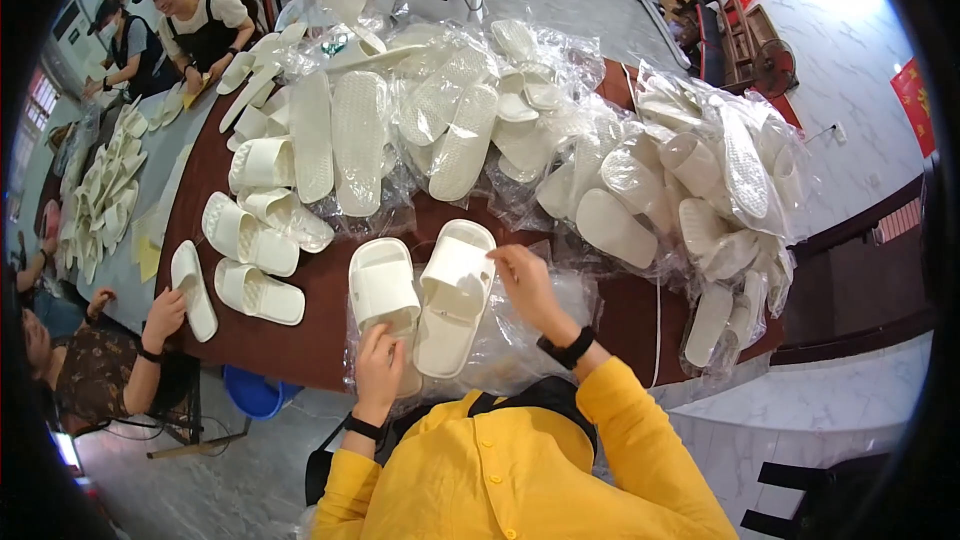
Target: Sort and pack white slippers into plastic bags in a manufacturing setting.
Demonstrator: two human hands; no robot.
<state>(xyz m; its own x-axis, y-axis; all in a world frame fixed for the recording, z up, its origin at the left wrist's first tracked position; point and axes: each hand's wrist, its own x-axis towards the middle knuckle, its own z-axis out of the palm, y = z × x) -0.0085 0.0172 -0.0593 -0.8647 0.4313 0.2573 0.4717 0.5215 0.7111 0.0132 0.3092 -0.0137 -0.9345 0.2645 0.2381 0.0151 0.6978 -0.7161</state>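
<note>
While left hand [381,365] grips left slipper [383,292] heel, right hand [527,285] pinches right slipper [455,292] strap.

Left hand [378,365] curled, gripping; right hand [527,285] fingers pinching.

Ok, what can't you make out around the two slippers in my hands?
Head view:
- Left slipper: heel end hidden under the left hand.
- Right slipper: sole faces down, unseen.
- Clear bag: its opening is lost in glare and wrinkles.
- Right hand: fingertip grip too small to tell.

bright, even daylight; glare on plastic bags [520,340] beneath the fingers; soft shadows; heavy fisheye bending, black vignette at rim.
</note>
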